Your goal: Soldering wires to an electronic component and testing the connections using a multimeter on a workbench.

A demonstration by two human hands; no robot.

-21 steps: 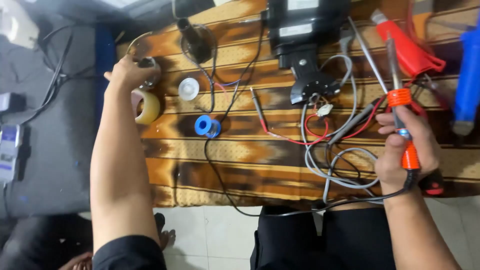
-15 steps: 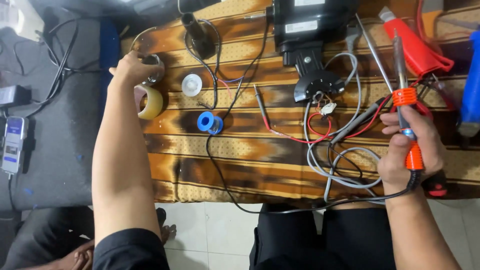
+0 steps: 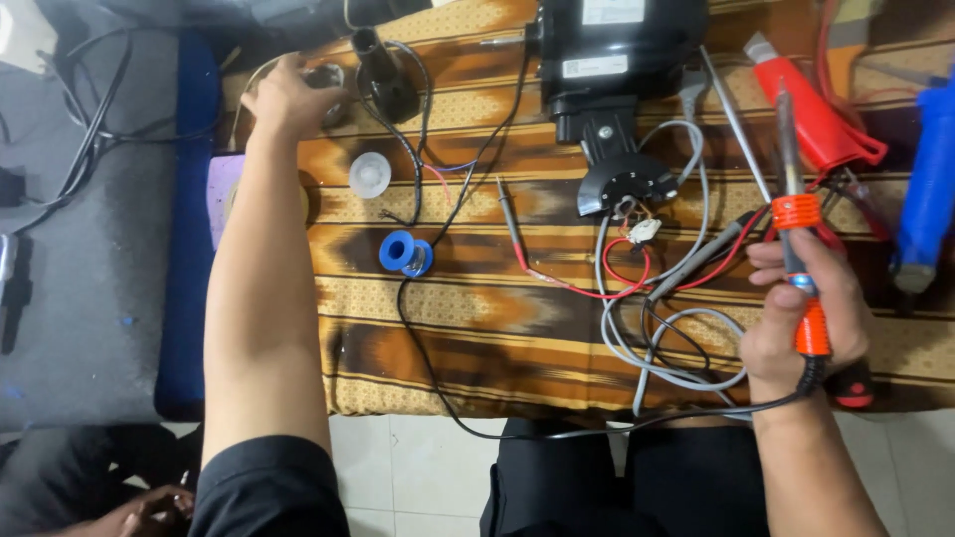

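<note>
Firmly, right hand (image 3: pixel 796 318) grips slim orange-handled soldering iron (image 3: pixel 796 249).

Even overhead light — soft shadows, mild blur (edges slightly warped).

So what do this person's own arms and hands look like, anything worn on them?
Both forearms are bare. The left arm has a black short sleeve ending above the elbow. No sleeve shows on the right arm. No gloves, watch or rings are visible on the left hand or right hand.
</note>
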